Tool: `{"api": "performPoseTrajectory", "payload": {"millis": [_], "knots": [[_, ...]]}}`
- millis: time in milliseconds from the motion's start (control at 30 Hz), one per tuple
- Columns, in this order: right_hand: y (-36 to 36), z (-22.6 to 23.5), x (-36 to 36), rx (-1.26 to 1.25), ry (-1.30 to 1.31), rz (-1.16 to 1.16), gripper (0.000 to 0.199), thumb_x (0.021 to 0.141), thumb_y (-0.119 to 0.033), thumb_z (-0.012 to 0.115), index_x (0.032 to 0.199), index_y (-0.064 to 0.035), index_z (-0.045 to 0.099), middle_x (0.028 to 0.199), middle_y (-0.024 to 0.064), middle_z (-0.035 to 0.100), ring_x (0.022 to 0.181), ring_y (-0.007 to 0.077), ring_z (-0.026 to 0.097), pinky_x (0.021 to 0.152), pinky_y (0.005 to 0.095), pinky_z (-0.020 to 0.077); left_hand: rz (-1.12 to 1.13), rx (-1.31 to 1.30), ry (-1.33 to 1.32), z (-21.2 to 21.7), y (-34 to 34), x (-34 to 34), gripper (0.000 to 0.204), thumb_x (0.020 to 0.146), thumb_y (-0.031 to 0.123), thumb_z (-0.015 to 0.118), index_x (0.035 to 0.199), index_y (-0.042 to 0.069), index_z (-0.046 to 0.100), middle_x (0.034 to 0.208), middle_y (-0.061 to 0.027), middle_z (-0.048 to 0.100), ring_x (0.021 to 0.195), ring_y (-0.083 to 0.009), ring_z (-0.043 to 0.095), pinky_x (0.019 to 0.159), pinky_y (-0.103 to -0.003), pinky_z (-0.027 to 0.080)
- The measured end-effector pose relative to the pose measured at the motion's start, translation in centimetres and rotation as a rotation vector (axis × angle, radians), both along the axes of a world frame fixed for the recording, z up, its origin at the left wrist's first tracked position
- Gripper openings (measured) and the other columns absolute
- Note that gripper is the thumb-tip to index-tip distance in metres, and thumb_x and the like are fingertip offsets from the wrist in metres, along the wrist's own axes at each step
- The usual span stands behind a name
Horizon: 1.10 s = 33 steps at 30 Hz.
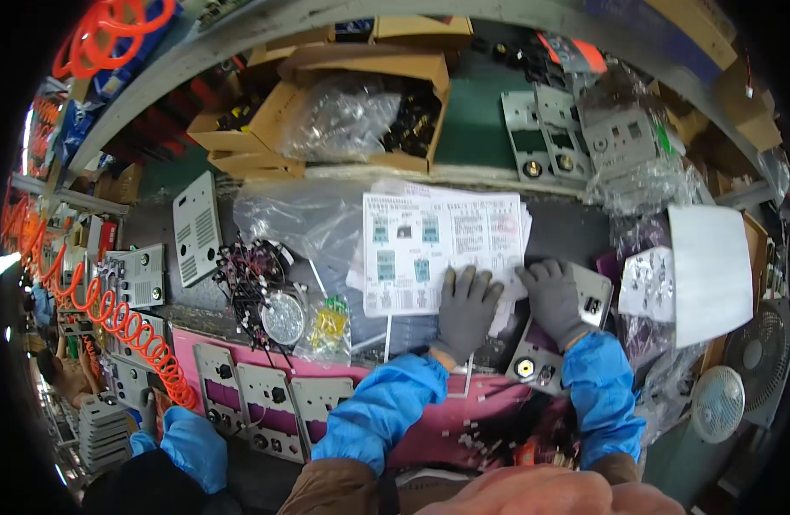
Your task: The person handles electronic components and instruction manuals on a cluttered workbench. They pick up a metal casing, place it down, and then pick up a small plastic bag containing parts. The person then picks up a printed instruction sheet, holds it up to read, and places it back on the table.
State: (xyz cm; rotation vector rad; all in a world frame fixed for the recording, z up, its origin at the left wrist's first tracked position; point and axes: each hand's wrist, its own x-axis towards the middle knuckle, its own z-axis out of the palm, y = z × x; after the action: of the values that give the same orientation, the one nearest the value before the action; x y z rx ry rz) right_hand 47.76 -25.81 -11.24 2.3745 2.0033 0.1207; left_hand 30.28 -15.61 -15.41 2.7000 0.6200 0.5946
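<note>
Where gloved left hand (465, 316) touches, paper (446, 249) lies flat.

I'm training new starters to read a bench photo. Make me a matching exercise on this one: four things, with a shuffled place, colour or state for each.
Column one
1. Coiled hose
2. Printed sheet
3. Open cardboard box
4. Right gloved hand

Column two
A. Holds crumpled clear plastic
B. Partly covers a gray metal panel
C. Bright orange
D. Lies partly under the left gloved hand

Right pairs: 1-C, 2-D, 3-A, 4-B
</note>
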Motion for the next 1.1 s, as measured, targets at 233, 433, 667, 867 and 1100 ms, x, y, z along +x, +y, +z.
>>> {"api": "performPoseTrajectory", "payload": {"millis": [233, 433, 667, 867, 1100], "knots": [[0.4, 0.6, 2.2, 0.046, 0.001, -0.062, 0.039, 0.085, -0.010, 0.060, 0.123, -0.0164, 0.067, 0.108, 0.0042, 0.064, 0.108, 0.0253, 0.058, 0.101, 0.0480, 0.0430, 0.066, 0.062, -0.056, 0.4, 1.6, 2.5, 0.032, 0.086, 0.019, 0.064, 0.117, 0.014, 0.068, 0.123, -0.0079, 0.063, 0.124, -0.0316, 0.054, 0.108, -0.058, 0.038], [3.8, 0.4, 4.4, 0.090, -0.021, -0.049, 0.042, 0.086, -0.010, 0.060, 0.127, -0.0183, 0.065, 0.103, 0.0022, 0.065, 0.104, 0.0240, 0.060, 0.093, 0.0438, 0.0465, 0.126, 0.104, -0.057, -0.6, 4.5, 5.2, 0.032, 0.085, 0.018, 0.065, 0.116, 0.014, 0.069, 0.125, -0.0079, 0.063, 0.124, -0.0333, 0.054, 0.109, -0.060, 0.036], [8.3, -1.6, 7.2, 0.045, 0.041, 0.023, 0.046, 0.089, -0.010, 0.059, 0.134, -0.0208, 0.061, 0.102, 0.0038, 0.066, 0.098, 0.0247, 0.064, 0.083, 0.0390, 0.0513, 0.104, 0.064, -0.015, -1.6, 5.9, 7.2, 0.032, 0.088, 0.023, 0.062, 0.117, 0.010, 0.067, 0.129, -0.0119, 0.061, 0.129, -0.0389, 0.050, 0.112, -0.064, 0.031], [9.4, -2.9, 8.5, -0.005, 0.118, -0.061, 0.048, 0.090, -0.014, 0.058, 0.137, -0.0204, 0.058, 0.103, 0.0073, 0.067, 0.093, 0.0278, 0.067, 0.077, 0.0418, 0.0544, 0.037, -0.196, 0.104, 3.7, 7.2, 7.5, 0.045, 0.087, 0.030, 0.070, 0.128, 0.012, 0.062, 0.127, -0.0134, 0.062, 0.117, -0.0372, 0.058, 0.100, -0.056, 0.045], [9.7, -2.0, 7.0, -0.055, 0.001, -0.060, 0.045, 0.090, -0.017, 0.060, 0.135, -0.0209, 0.061, 0.104, 0.0057, 0.068, 0.100, 0.0263, 0.065, 0.083, 0.0440, 0.0526, 0.190, -0.224, 0.169, 1.1, 11.3, 10.7, 0.054, 0.084, 0.036, 0.072, 0.130, 0.011, 0.059, 0.109, -0.0104, 0.059, 0.098, -0.0314, 0.062, 0.070, -0.045, 0.056]]}}
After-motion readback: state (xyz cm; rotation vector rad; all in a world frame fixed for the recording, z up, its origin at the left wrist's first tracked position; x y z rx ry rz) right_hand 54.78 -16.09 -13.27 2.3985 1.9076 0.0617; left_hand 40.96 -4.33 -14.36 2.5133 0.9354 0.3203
